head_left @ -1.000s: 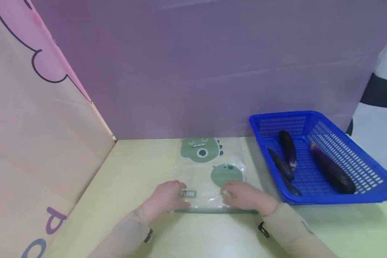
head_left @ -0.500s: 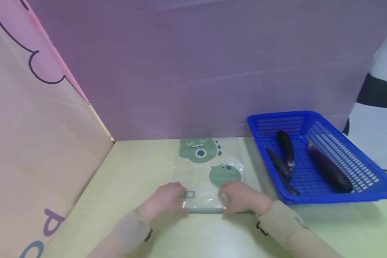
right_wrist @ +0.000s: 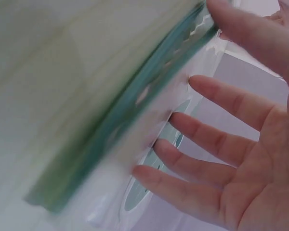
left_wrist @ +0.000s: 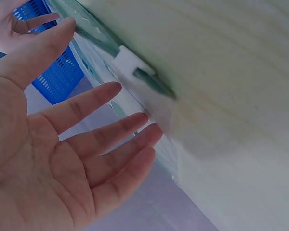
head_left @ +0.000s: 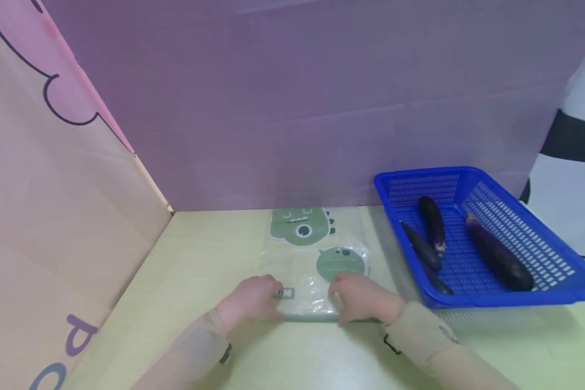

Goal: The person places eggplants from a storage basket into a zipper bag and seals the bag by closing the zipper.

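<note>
A clear zip bag (head_left: 304, 271) with green cartoon prints lies flat on the table, its green zip strip (right_wrist: 130, 108) along the near edge. A white slider (left_wrist: 133, 61) sits on the strip near its end in the left wrist view. My left hand (head_left: 251, 300) is at the bag's near left part, fingertips touching the film and thumb by the strip. My right hand (head_left: 368, 298) rests likewise at the near right part, its thumb at the strip. Both hands have their fingers extended, with a wide gap between thumb and fingers.
A blue plastic basket (head_left: 473, 299) stands right of the bag, holding several dark purple eggplants (head_left: 499, 253). A purple wall covering (head_left: 283, 108) rises behind the table (head_left: 195, 260). A printed panel (head_left: 68, 216) borders the left side.
Both thumbs have come down from above the bag to its near edge. The fingers stay on top. Bag and basket keep their places; the head view shifts slightly.
</note>
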Tool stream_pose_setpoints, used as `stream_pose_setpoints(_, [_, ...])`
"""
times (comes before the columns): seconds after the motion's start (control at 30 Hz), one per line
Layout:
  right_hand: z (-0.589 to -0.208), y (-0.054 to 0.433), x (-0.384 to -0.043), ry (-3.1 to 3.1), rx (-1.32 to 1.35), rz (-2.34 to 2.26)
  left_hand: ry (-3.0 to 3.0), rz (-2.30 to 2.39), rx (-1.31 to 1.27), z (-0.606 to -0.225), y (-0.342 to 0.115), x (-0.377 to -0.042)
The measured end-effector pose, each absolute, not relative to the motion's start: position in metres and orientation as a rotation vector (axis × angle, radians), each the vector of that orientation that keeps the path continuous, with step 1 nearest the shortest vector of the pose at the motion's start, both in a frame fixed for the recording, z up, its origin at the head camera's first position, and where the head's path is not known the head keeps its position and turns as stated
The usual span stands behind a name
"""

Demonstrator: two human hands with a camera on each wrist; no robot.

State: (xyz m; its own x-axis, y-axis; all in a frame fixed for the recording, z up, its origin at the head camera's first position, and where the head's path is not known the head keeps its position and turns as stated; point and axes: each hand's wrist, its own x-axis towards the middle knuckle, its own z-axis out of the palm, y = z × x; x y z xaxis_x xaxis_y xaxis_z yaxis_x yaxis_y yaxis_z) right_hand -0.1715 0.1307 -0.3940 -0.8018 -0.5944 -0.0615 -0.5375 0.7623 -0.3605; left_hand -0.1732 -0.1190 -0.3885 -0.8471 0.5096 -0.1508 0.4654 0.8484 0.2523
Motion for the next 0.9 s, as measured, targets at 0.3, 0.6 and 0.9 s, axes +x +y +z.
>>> stream_pose_setpoints(0.3, [-0.392, 0.130, -0.174, 2.796, -0.903, -0.530, 2.802, 0.394, 0.690, -0.386, -0.118, -0.173])
stream_pose_setpoints(0.6, [-0.393, 0.131, -0.176, 2.792, -0.784, -0.670, 2.807, 0.408, 0.679, -0.385, -0.116, -0.172])
stream_pose_setpoints(0.9, [-0.389, 0.138, -0.186, 2.716, -0.686, -0.881, 2.819, 0.473, 0.649, -0.385, -0.120, -0.172])
